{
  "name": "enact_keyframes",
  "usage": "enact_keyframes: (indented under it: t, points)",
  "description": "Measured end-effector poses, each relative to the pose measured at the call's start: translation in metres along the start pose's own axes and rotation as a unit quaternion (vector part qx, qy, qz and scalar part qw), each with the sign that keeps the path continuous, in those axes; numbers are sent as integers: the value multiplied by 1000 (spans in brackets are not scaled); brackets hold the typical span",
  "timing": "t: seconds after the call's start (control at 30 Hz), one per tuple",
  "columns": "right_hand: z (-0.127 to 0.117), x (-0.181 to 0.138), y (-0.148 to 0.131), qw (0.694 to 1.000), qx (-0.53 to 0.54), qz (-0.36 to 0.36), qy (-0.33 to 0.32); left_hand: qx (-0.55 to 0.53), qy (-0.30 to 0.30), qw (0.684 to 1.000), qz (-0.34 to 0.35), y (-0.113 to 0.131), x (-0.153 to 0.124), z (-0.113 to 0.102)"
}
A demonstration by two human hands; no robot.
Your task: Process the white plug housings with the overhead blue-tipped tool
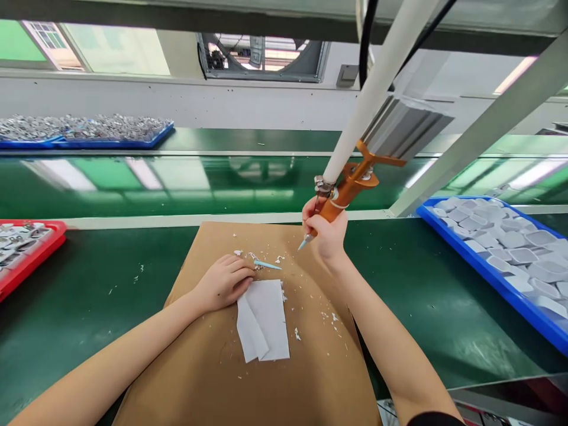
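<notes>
My right hand [332, 232] is wrapped round an orange dispensing gun [348, 192], whose pale blue tapered tip [304, 242] points down and left above a brown cardboard sheet [310, 378]. A white tube [377, 89] runs up from the gun. On the cardboard rests my left hand [226, 281], fingers curled and pressed together at the top left corner of some folded white paper [273, 319]. Whatever lies under those fingers is hidden. Just beyond them is a loose pale blue tapered tip [268, 265], with small white scraps around it.
A blue tray [483, 272] of translucent white pieces stands at right, a red tray [55, 239] of parts at left. Another blue tray [162, 135] holding small metallic parts sits on the back ledge. A slanted white post [465, 130] rises behind my right arm.
</notes>
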State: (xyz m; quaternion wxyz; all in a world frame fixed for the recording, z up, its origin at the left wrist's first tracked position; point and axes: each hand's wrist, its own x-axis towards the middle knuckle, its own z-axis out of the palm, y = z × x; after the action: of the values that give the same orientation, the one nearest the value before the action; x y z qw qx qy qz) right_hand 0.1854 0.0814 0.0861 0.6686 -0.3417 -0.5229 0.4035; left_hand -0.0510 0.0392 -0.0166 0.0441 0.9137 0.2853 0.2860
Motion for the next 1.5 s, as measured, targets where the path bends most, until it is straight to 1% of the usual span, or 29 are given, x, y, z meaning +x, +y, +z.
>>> enact_keyframes:
  t: [0.1, 0.2, 0.33, 0.53, 0.63, 0.77, 0.83, 0.9, 1.07, 1.13, 1.2, 1.3, 1.4, 1.5]
  points:
    - [-2, 3, 1, 1000, -1, -25, -7, 7, 11, 1000, 8, -1, -1, -1]
    - [0, 1, 1, 999, 0, -36, -17, 12, 20, 1000, 14, -1, -1, -2]
    - [10, -7, -2, 999, 4, -21, -33, 14, 26, 999, 20, -1, 0, -3]
    - [26, -22, -10, 997, 38, 0, -64, 23, 40, 999, 25, 1, 0, -5]
    - [30, -28, -11, 995, 49, 6, -82, 37, 55, 998, -12, 2, 0, -5]
    - [31, -30, -13, 995, 46, 11, -87, 64, 109, 985, -116, 1, 0, -4]
    - [31, -28, -13, 995, 46, 5, -86, 65, 115, 980, -148, -1, 0, -3]
    - [31, -26, -13, 996, 45, -4, -81, 55, 108, 981, -151, -2, -1, -2]
    - [26, -19, -8, 998, 18, -24, -57, 23, 104, 988, -109, -3, -1, 0]
    - [23, -16, -6, 998, 16, -26, -51, 10, 99, 990, -103, -2, -1, 1]
    - [21, -14, -6, 998, 15, -30, -47, 10, 94, 989, -111, -2, -1, 1]
    - [20, -13, -7, 998, 8, -36, -43, 26, 98, 985, -142, -2, -2, 0]
    - [23, -15, -9, 999, -2, -35, -41, 47, 113, 977, -174, -3, -2, -1]
    - [27, -18, -10, 998, 4, -32, -44, 64, 116, 973, -189, -2, -2, -1]
